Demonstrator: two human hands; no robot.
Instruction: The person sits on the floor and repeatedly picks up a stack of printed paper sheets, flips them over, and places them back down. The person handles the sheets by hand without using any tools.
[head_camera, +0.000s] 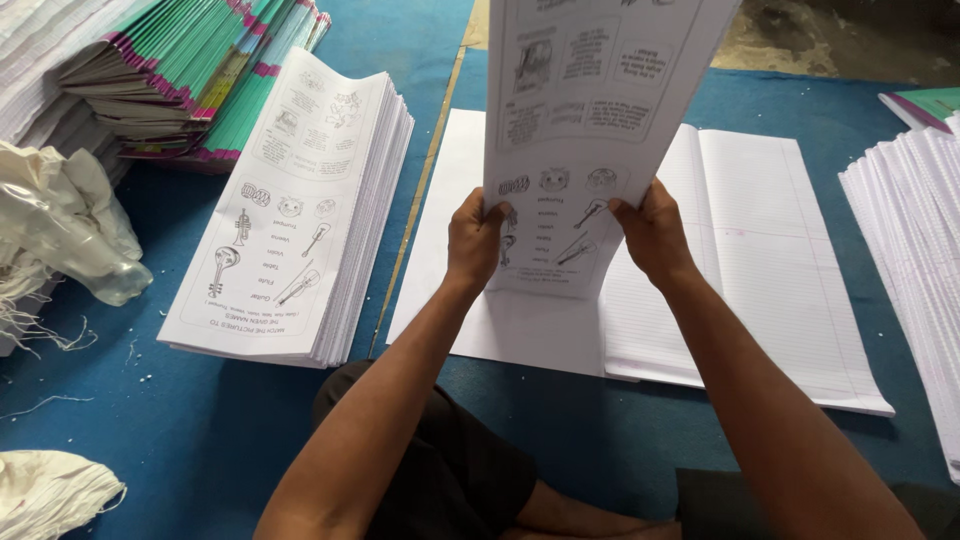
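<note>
Both hands, left (474, 240) and right (651, 232), pinch the lower edge of a printed sheet (585, 110), held upright above the ruled sheets (745, 260) on the blue floor (200, 420). Left lies a printed stack (300, 210); beyond it, green-covered books (200, 70). White cloth (60, 230) bunches far left.

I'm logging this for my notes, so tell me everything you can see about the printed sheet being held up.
The printed sheet is a tall white paper page with black line drawings of instruments and blocks of text, seen upside down. It looks thin and slightly bowed, held upright above the open ruled pages. The left hand and right hand pinch its lower edge; its top runs out of frame.
</note>
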